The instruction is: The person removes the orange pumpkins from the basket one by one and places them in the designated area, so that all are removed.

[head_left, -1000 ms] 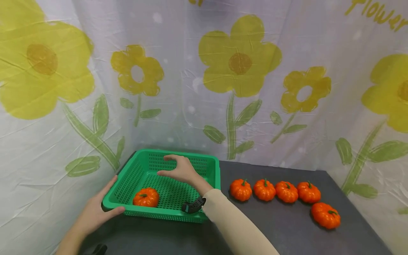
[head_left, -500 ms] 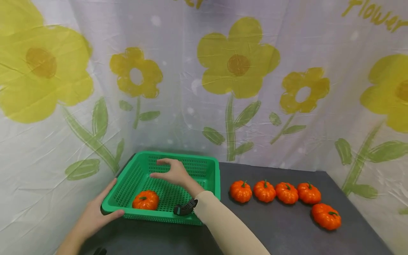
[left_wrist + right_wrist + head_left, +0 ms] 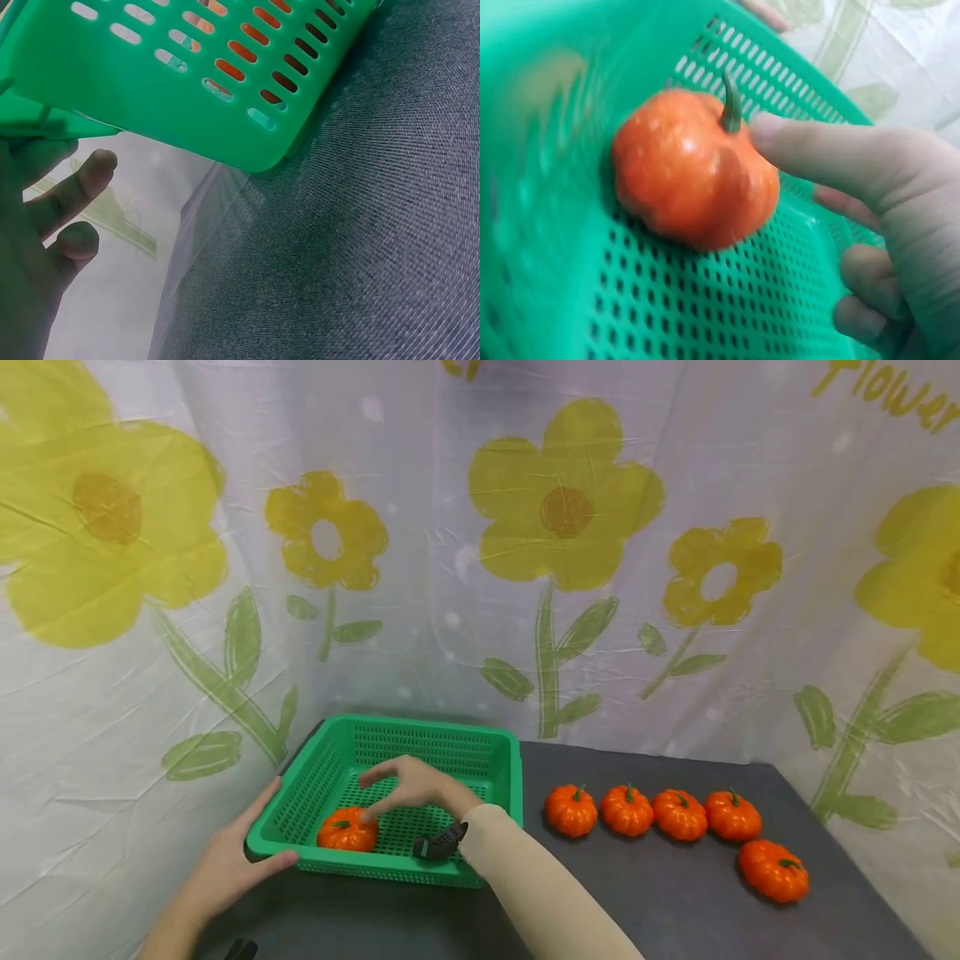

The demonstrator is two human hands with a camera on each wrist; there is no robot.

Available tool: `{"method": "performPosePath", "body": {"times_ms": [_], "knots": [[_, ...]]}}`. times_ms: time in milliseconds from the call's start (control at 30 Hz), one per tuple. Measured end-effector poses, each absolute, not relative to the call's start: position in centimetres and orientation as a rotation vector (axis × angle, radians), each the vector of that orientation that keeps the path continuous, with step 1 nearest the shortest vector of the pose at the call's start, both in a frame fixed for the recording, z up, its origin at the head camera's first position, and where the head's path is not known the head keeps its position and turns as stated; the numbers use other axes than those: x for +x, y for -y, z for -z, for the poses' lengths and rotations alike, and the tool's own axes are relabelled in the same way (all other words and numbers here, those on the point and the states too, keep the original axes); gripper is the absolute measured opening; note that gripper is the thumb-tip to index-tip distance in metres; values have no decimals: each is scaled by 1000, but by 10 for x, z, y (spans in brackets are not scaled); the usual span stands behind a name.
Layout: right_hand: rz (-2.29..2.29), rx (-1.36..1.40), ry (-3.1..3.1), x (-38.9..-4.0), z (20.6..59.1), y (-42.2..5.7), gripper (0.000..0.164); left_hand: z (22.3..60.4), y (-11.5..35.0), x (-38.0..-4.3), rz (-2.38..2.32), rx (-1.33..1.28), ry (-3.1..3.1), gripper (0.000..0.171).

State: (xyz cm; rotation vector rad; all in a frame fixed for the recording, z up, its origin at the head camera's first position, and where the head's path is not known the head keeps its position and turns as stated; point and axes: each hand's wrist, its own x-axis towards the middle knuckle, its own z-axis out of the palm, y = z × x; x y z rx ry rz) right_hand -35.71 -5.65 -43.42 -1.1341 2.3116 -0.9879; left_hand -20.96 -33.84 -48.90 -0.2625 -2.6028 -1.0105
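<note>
An orange toy pumpkin (image 3: 348,829) with a green stem sits inside a green plastic basket (image 3: 390,862), near its front left corner. My right hand (image 3: 408,785) reaches over the basket with thumb and fingers spread apart. In the right wrist view the thumb (image 3: 817,150) is right beside the pumpkin (image 3: 690,172); whether it touches cannot be told. My left hand (image 3: 225,868) lies spread at the basket's front left corner, thumb by the front rim and fingers along the left side. In the left wrist view its fingers (image 3: 75,191) show under the basket's rim.
Several more orange pumpkins stand on the dark grey table (image 3: 600,893) to the right: a row (image 3: 627,810) and one set nearer the front (image 3: 772,870). A flower-printed white curtain (image 3: 435,635) hangs behind the table and at both sides.
My right hand has moved down and left within the basket, from above its middle to beside the pumpkin. My left hand stays at the basket corner.
</note>
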Motion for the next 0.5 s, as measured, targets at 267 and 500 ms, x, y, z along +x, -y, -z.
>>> {"method": "performPosePath", "body": {"times_ms": [267,500], "knots": [[807,-1215,-2274,-362,440,58,70,489,338,-209,1035,-251,2597,111],[750,-1220,-2211,-366,445,63,76,490,340,-210,1037,-249,2603,110]]}}
